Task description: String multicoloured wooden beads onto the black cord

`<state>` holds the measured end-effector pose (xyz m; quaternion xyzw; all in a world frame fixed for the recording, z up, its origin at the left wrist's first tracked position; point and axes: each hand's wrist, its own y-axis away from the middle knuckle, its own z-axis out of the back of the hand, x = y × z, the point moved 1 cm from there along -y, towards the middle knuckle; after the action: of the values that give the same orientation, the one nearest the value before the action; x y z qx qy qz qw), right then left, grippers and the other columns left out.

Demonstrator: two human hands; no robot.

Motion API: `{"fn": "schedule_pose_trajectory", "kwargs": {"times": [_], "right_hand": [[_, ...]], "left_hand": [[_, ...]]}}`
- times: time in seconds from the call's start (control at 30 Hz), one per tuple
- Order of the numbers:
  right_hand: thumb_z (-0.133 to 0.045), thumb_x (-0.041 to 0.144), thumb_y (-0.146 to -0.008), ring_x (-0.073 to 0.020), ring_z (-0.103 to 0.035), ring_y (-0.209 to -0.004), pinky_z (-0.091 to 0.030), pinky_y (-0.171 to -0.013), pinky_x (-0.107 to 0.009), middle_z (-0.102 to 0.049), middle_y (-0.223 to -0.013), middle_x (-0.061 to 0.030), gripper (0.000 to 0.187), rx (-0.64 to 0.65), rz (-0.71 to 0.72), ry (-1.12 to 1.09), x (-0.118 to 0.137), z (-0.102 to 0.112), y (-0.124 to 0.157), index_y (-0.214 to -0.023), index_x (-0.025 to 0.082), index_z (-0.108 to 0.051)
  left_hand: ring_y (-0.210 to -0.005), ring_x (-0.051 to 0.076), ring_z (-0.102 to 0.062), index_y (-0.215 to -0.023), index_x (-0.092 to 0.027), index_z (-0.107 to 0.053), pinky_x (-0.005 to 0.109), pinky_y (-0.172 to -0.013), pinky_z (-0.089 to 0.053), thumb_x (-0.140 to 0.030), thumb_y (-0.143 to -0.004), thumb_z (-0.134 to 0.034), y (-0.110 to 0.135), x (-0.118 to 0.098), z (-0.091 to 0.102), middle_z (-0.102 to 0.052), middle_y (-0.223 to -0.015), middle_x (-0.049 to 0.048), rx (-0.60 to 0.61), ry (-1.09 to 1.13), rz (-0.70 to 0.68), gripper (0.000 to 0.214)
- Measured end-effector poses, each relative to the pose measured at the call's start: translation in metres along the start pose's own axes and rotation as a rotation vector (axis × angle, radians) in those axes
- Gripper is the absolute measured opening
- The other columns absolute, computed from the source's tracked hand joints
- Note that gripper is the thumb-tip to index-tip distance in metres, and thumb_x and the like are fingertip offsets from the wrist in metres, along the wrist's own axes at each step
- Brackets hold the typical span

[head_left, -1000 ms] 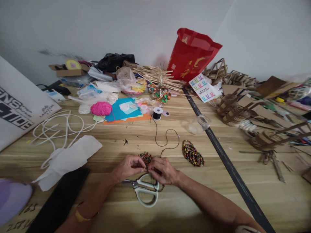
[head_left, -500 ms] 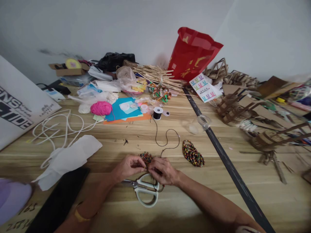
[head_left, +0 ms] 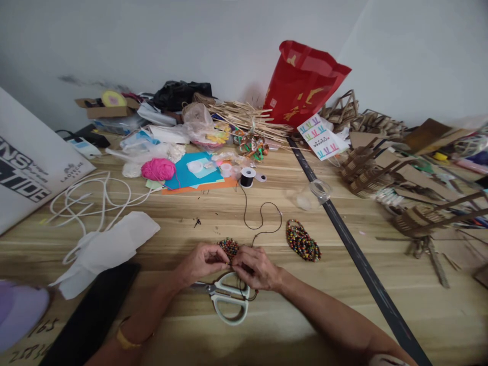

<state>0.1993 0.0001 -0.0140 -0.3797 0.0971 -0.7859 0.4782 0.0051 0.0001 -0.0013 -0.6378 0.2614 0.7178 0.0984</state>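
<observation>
My left hand (head_left: 204, 263) is closed in a pinch at its fingertips, on what looks like a tiny bead. My right hand (head_left: 256, 267) meets it, fingers closed on a dark cord (head_left: 263, 223). That cord trails back to a black-wound spool (head_left: 247, 177) and also hangs below my right hand. A pile of small multicoloured beads (head_left: 229, 246) lies just beyond my fingertips. Under my hands rest scissors (head_left: 231, 301) with pale handles, blades pointing left and partly hidden. Right of my hands sits a coiled bundle of bead strands (head_left: 303, 241).
Pink yarn (head_left: 158, 169), blue paper (head_left: 198, 172) and a heap of thin sticks (head_left: 244, 116) lie toward the wall. A red bag (head_left: 305, 84) stands behind. Small woven baskets (head_left: 366, 170) are at right. White cord (head_left: 101, 198) and a black flat object (head_left: 95, 315) lie left.
</observation>
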Motion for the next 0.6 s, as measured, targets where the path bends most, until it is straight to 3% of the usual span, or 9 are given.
{"fn": "schedule_pose_trajectory", "kwargs": {"times": [0.6], "right_hand": [[-0.049,0.018,-0.090,-0.0124,-0.055,-0.064,-0.040,-0.055,-0.022,-0.060,-0.075,-0.0045,0.006,0.010,0.028,0.004,0.0029,0.0033,-0.0032,-0.086,0.017,-0.053]], "left_hand": [[-0.066,0.014,-0.062,-0.075,-0.012,-0.065,0.025,-0.066,-0.048,-0.025,-0.065,-0.073,0.0003,0.0013,-0.0012,-0.069,-0.070,0.0034,0.018,0.005,0.002,0.019]]}}
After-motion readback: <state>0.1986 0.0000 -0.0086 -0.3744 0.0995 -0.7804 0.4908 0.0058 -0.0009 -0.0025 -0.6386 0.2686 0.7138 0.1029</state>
